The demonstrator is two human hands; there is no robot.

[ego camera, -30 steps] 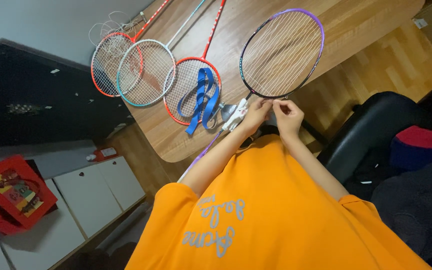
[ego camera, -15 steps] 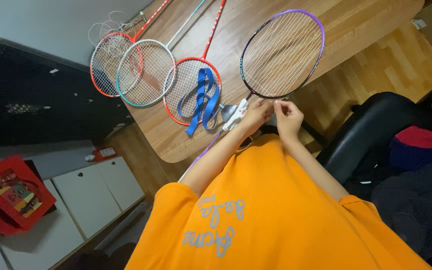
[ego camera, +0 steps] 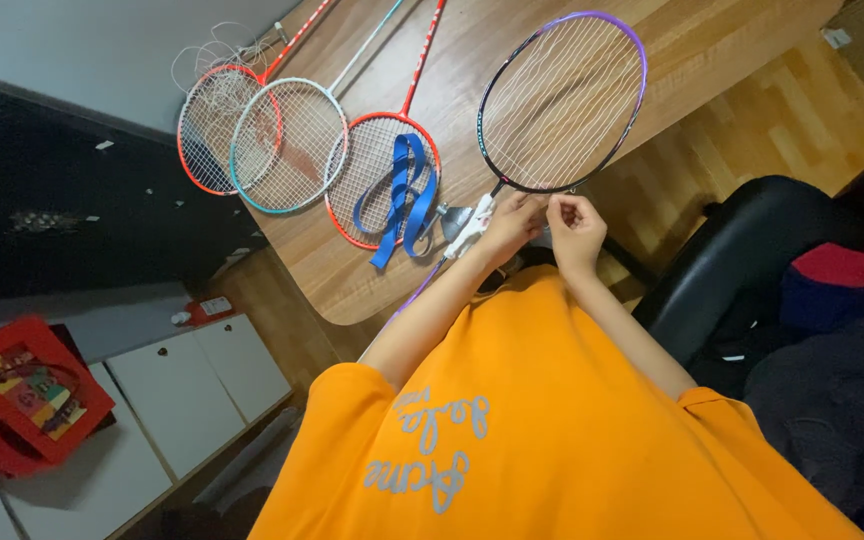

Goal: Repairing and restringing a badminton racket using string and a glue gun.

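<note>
Hands are meeting at the near edge of a black and purple racket [ego camera: 562,100], w/ its strung head lying on the wooden table [ego camera: 712,50] and pointing to the far right. Left hand [ego camera: 508,225] is closing around the racket's throat, just where the white part of the shaft joins the frame. Right hand [ego camera: 574,228] is pinching w/ fingers narrowed right at the bottom of the frame; whether it's gripping a string end or the frame itself, can't tell, too small. Both hands are nearly touching each other.

Further left on the table, three more rackets are lying side by side, heads overlapping: a red racket [ego camera: 377,170] w/ a blue strap [ego camera: 402,195] looped over its strings, a pale teal racket [ego camera: 287,145] beside it, and an orange-red racket [ego camera: 207,130] at the far left w/ loose white string [ego camera: 217,50] tangling past it. A small grey clip-like tool [ego camera: 452,215] is sitting near the left hand.

Person is wearing an orange shirt [ego camera: 552,420]. A black chair [ego camera: 742,265] is standing to the right, white cabinets [ego camera: 192,390] to the near left, w/ a red bag [ego camera: 22,400] beside them.
</note>
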